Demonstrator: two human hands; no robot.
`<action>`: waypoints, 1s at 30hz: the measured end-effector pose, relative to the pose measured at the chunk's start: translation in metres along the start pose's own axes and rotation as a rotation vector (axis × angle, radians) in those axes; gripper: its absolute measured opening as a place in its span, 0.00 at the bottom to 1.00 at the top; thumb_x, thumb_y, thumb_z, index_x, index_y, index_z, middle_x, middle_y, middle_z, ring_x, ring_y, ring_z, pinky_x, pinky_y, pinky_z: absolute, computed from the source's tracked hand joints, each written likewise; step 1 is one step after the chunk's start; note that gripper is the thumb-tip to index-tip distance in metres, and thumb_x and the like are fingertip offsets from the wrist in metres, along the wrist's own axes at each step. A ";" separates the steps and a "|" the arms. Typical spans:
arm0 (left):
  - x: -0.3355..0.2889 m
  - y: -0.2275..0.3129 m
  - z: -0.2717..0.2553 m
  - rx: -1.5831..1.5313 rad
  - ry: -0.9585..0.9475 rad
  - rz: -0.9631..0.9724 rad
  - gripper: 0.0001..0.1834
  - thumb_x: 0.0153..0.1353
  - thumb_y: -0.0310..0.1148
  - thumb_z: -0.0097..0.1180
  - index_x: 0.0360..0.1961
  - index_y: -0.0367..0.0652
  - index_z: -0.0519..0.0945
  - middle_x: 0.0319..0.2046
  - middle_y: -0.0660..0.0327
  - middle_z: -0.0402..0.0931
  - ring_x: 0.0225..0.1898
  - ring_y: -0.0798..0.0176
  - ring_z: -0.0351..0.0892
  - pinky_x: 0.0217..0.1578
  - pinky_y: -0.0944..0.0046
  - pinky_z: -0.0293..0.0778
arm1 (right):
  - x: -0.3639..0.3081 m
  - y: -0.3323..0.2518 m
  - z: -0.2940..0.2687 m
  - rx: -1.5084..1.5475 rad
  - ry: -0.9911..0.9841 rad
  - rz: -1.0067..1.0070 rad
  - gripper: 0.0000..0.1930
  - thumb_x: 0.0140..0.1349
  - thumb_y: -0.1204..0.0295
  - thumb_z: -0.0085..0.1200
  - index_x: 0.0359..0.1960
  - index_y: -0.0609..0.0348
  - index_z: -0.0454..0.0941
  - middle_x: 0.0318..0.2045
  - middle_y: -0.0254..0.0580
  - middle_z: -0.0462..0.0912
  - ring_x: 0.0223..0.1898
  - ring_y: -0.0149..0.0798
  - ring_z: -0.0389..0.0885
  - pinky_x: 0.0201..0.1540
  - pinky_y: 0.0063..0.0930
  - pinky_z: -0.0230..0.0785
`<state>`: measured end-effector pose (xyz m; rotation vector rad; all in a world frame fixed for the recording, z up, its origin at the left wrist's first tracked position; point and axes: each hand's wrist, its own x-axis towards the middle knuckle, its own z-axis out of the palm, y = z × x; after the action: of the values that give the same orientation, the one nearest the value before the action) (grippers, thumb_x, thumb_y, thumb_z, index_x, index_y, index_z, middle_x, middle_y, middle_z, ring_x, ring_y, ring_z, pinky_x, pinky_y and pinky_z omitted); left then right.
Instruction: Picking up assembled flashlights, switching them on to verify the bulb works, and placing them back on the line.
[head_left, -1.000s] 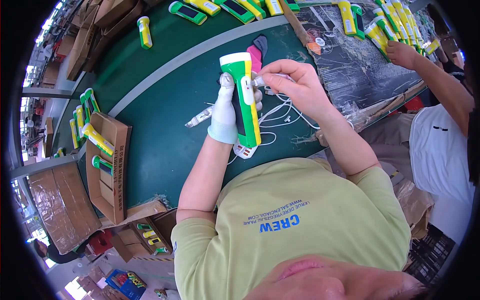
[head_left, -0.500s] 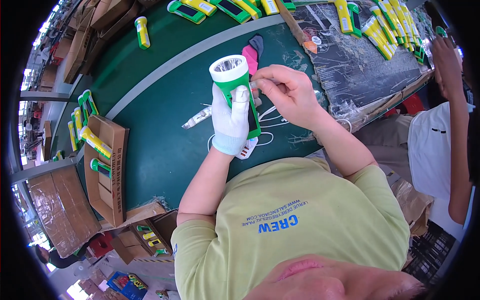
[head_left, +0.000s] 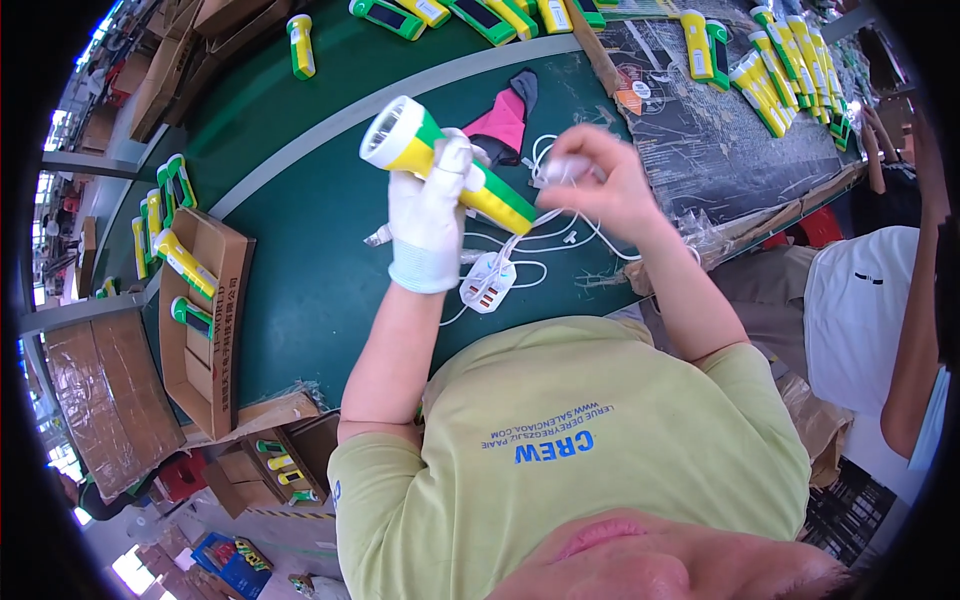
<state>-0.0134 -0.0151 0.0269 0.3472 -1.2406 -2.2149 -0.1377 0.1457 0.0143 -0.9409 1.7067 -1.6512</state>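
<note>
Your gloved left hand (head_left: 428,215) is wrapped around the yellow-and-green flashlight (head_left: 445,163), lens tilted up and away, above the green desk (head_left: 300,270). Your bare right hand (head_left: 600,185), just beside its tail end, pinches the white cable plug (head_left: 556,170); it looks not yet plugged in. Below both hands lies a white charger block (head_left: 487,283). Far left of your left hand, an open brown carton (head_left: 215,330) holds more flashlights.

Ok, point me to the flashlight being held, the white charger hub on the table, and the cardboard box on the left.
flashlight (head_left: 478,187), head view, on the yellow body just past the glove.
white charger hub (head_left: 487,283), head view, on its top face.
cardboard box (head_left: 215,325), head view, on its brown inner wall.
</note>
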 end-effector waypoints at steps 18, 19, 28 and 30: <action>0.045 -0.022 -0.053 0.398 0.021 -0.085 0.28 0.66 0.41 0.51 0.62 0.35 0.63 0.53 0.55 0.70 0.49 0.63 0.74 0.49 0.63 0.72 | 0.038 -0.002 -0.148 -0.851 0.442 0.252 0.30 0.52 0.49 0.63 0.44 0.65 0.77 0.31 0.51 0.84 0.37 0.47 0.84 0.41 0.37 0.73; 0.058 -0.021 -0.061 0.441 0.068 -0.109 0.29 0.66 0.42 0.52 0.62 0.35 0.64 0.53 0.55 0.70 0.48 0.63 0.74 0.49 0.64 0.72 | 0.045 0.006 -0.168 -0.927 0.430 0.362 0.32 0.53 0.46 0.61 0.45 0.65 0.76 0.34 0.53 0.84 0.39 0.50 0.84 0.43 0.40 0.73; 0.236 -0.004 -0.182 1.129 0.645 0.134 0.37 0.53 0.46 0.64 0.61 0.42 0.66 0.55 0.51 0.70 0.53 0.55 0.73 0.52 0.57 0.70 | 0.049 0.028 -0.191 -1.308 0.747 0.050 0.24 0.65 0.54 0.52 0.52 0.61 0.74 0.44 0.46 0.80 0.44 0.52 0.81 0.44 0.41 0.71; 0.267 0.000 -0.187 1.306 0.746 0.065 0.46 0.47 0.51 0.68 0.64 0.44 0.63 0.59 0.50 0.67 0.57 0.50 0.71 0.57 0.55 0.68 | 0.036 0.020 -0.160 -0.898 0.667 -0.060 0.17 0.65 0.61 0.54 0.46 0.62 0.78 0.35 0.44 0.82 0.34 0.41 0.81 0.38 0.31 0.71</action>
<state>-0.1384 -0.3032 -0.0600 1.4003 -1.9435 -0.7303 -0.2892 0.2104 0.0075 -0.8365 3.0312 -1.2710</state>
